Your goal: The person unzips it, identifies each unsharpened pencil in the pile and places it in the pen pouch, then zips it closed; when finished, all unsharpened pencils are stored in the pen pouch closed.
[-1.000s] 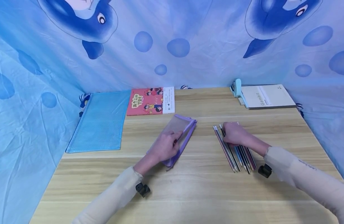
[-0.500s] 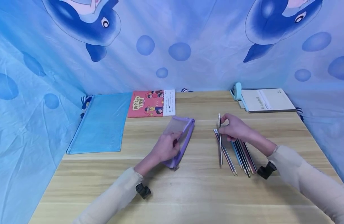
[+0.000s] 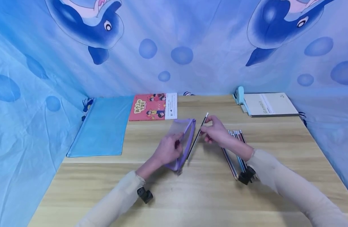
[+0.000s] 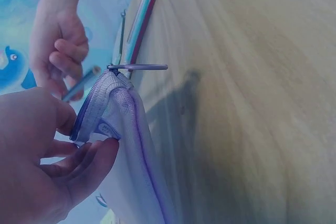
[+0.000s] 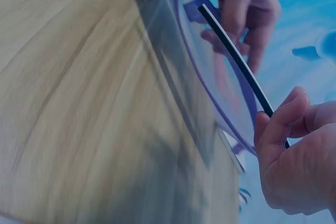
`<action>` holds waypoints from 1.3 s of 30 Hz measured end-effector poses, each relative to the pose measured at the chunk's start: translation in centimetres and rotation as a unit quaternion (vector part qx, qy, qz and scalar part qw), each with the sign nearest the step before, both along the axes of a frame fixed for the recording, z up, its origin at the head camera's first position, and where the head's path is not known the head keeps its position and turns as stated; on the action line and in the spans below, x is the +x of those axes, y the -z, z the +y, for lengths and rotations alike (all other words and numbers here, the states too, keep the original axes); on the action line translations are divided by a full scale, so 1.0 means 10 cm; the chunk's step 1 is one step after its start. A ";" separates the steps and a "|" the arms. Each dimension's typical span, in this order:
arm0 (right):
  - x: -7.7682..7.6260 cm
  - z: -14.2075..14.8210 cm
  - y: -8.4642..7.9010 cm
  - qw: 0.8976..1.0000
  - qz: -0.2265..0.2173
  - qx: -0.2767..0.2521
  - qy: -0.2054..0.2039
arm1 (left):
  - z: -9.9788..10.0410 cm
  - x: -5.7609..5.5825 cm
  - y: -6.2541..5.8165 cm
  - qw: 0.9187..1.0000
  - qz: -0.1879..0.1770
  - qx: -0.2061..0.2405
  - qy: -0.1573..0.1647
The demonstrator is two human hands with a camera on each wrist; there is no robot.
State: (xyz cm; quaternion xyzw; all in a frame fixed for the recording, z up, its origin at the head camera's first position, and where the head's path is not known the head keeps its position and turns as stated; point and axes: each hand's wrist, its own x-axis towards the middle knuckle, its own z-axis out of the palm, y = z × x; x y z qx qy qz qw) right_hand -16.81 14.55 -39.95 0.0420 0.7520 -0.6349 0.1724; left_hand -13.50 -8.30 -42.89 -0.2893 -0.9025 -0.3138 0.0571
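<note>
A purple-edged mesh pencil case [image 3: 178, 126] lies slanted on the table, its zipped mouth spread apart in the right wrist view. My left hand [image 3: 166, 149] holds one edge of the mouth, with thumb and fingers curled at the zipper [image 4: 86, 108] in the left wrist view. A dark striped pencil [image 5: 233, 53] is pinched in my right hand [image 3: 217, 129], just right of the case. Its bare end points down toward the mouth, and the white eraser end is up. Several more pencils [image 3: 229, 162] lie in a loose bundle on the table beneath my right forearm.
A blue mesh zip pouch [image 3: 103, 126] lies at the left, next to a red picture book [image 3: 148, 107]. At the back right, a light-blue stapler [image 3: 240, 94] stands against a pale notebook [image 3: 270, 104]. A blue dolphin-print curtain [image 3: 174, 37] hangs behind the table.
My right hand has lifted a pencil off the bundle and carried it left to the case, tilting it on the way. My left hand stays on the case, whose mouth looks a little wider.
</note>
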 end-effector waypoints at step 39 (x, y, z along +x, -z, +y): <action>0.07 -0.10 -0.03 0.994 0.063 0.034 -0.083 | -0.02 -0.04 -0.10 0.991 -0.025 0.130 -0.018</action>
